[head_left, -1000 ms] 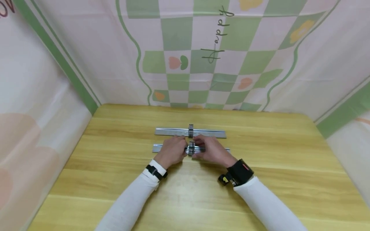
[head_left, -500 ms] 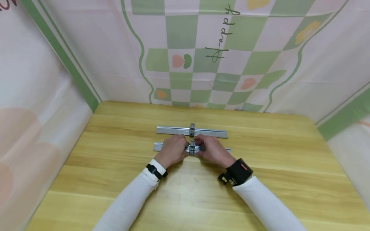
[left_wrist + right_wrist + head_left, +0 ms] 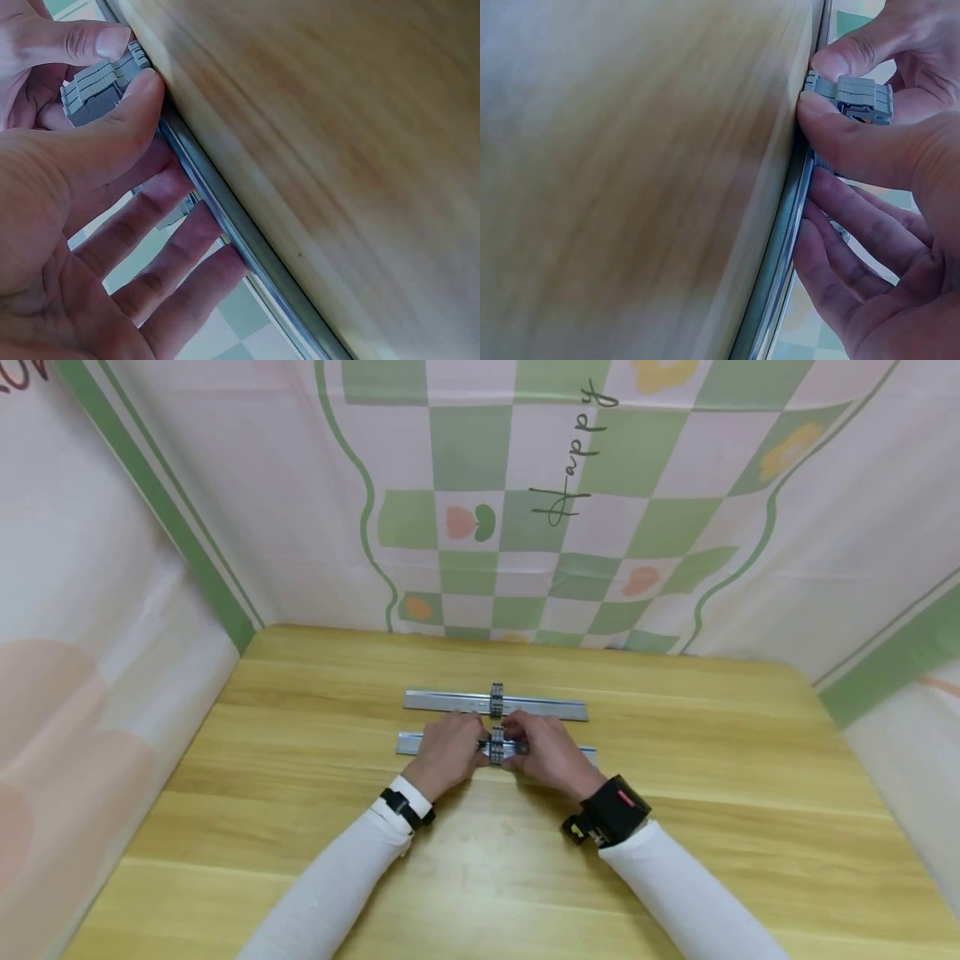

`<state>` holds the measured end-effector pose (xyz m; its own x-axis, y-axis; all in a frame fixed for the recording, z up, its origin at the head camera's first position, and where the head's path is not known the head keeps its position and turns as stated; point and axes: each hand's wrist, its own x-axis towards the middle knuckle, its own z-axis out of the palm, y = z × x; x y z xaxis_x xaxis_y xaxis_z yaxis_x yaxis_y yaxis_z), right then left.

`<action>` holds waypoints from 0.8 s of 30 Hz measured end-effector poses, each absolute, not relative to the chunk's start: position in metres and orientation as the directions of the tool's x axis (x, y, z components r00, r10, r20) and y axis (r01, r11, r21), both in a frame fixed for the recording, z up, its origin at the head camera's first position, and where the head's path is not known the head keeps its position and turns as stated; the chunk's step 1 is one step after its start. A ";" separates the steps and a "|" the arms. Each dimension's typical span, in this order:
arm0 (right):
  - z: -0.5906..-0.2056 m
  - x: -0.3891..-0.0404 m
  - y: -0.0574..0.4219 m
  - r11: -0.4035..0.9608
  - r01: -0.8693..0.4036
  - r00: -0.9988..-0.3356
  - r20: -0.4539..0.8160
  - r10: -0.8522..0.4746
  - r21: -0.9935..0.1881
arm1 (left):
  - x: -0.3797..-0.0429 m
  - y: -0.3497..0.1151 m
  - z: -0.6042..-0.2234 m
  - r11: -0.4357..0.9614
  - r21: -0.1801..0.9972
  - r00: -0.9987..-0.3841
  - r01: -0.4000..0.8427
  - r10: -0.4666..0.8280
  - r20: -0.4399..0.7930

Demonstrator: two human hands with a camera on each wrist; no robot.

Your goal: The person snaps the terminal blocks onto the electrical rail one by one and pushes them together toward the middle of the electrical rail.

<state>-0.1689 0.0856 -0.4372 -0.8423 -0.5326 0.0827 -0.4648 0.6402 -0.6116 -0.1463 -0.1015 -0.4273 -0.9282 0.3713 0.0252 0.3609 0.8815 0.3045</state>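
Across the table lies the nearer metal DIN rail (image 3: 408, 743), with a small group of grey terminal blocks (image 3: 497, 747) on its middle. My left hand (image 3: 447, 749) pinches these blocks from the left, thumb on the near side. From the right, my right hand (image 3: 553, 753) grips the same group. The left wrist view shows both thumbs against the grey blocks (image 3: 97, 86), with the left hand's other fingers along the rail (image 3: 217, 195). Both thumbs also press the blocks (image 3: 866, 94) in the right wrist view. Fingers partly hide the rail.
Just behind, a second DIN rail (image 3: 543, 707) lies parallel, carrying a similar group of terminal blocks (image 3: 497, 699). The wooden table (image 3: 480, 860) meets a patterned cloth (image 3: 465, 452) at its back edge. More cloth hangs at both sides.
Both hands stay at the terminal blocks on the nearer rail, with only slight finger movement. The head view shifts a little.
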 end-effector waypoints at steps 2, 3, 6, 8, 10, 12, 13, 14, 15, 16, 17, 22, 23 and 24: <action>-0.437 -0.168 0.085 0.647 -0.464 -0.846 0.086 -0.526 -0.605 | -0.146 -0.101 -0.427 0.882 0.302 -0.928 0.362 0.372 0.026; -0.437 -0.168 0.085 0.650 -0.464 -0.847 0.087 -0.524 -0.602 | -0.146 -0.101 -0.427 0.882 0.300 -0.927 0.364 0.373 0.027; -0.436 -0.167 0.084 0.656 -0.459 -0.852 0.088 -0.516 -0.600 | -0.146 -0.101 -0.427 0.881 0.289 -0.923 0.374 0.383 0.028; -0.435 -0.167 0.084 0.659 -0.449 -0.857 0.085 -0.508 -0.604 | -0.146 -0.100 -0.428 0.881 0.276 -0.920 0.385 0.392 0.032; -0.435 -0.167 0.084 0.661 -0.440 -0.863 0.083 -0.499 -0.607 | -0.146 -0.100 -0.428 0.880 0.266 -0.916 0.393 0.399 0.033; -0.435 -0.167 0.083 0.661 -0.435 -0.866 0.083 -0.493 -0.612 | -0.146 -0.100 -0.428 0.881 0.253 -0.914 0.400 0.404 0.037; -0.435 -0.167 0.083 0.661 -0.433 -0.867 0.084 -0.491 -0.613 | -0.145 -0.100 -0.428 0.881 0.252 -0.914 0.400 0.405 0.037; -0.436 -0.167 0.083 0.660 -0.433 -0.868 0.085 -0.490 -0.614 | -0.145 -0.100 -0.428 0.881 0.252 -0.914 0.400 0.404 0.035; -0.436 -0.167 0.083 0.660 -0.433 -0.867 0.085 -0.490 -0.614 | -0.144 -0.100 -0.428 0.883 0.248 -0.915 0.398 0.403 0.030; -0.436 -0.167 0.083 0.658 -0.435 -0.866 0.085 -0.493 -0.615 | -0.143 -0.100 -0.428 0.885 0.245 -0.915 0.397 0.402 0.029; -0.436 -0.166 0.084 0.657 -0.436 -0.864 0.084 -0.496 -0.615 | -0.143 -0.100 -0.428 0.885 0.246 -0.916 0.395 0.401 0.029; -0.434 -0.166 0.084 0.662 -0.438 -0.861 0.073 -0.503 -0.608 | -0.141 -0.100 -0.427 0.886 0.255 -0.919 0.388 0.394 0.030; -0.434 -0.167 0.084 0.663 -0.443 -0.859 0.075 -0.506 -0.604 | -0.141 -0.099 -0.427 0.885 0.260 -0.919 0.386 0.392 0.030; -0.433 -0.167 0.083 0.664 -0.443 -0.859 0.073 -0.507 -0.603 | -0.142 -0.099 -0.427 0.885 0.265 -0.920 0.384 0.390 0.031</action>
